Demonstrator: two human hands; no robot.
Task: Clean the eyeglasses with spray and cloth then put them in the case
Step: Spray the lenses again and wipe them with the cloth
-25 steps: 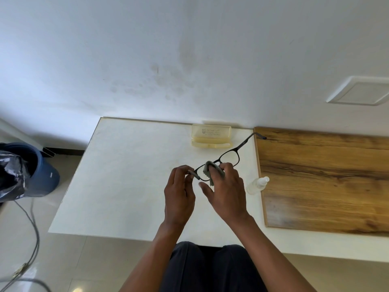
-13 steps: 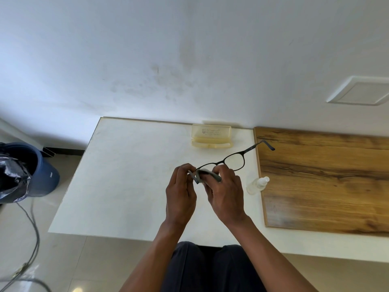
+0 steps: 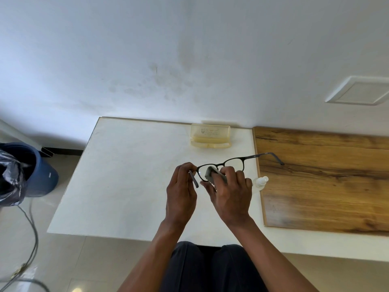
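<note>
Head view: eyeglasses (image 3: 233, 162) held up over the white table (image 3: 126, 175), in front of the person, above the table's middle-right part. Left hand (image 3: 181, 192) pinches the frame's left corner at the hinge, fingers curled together on it; the folded-in temple sticks down past the fingers. Right hand (image 3: 229, 197) holds a grey cloth (image 3: 212, 174), fingers curled around it, cloth pressed against the left lens. Right lens bare, its temple stretched out to the right over the wooden board (image 3: 326, 182). Spray bottle (image 3: 261, 182) lies on the table just beside the board's edge, partly hidden by the right hand. Yellowish case (image 3: 210, 135) sits open at the table's far edge against the wall, well apart from the glasses. Blue bin (image 3: 40, 175) with black bag on the floor left.
</note>
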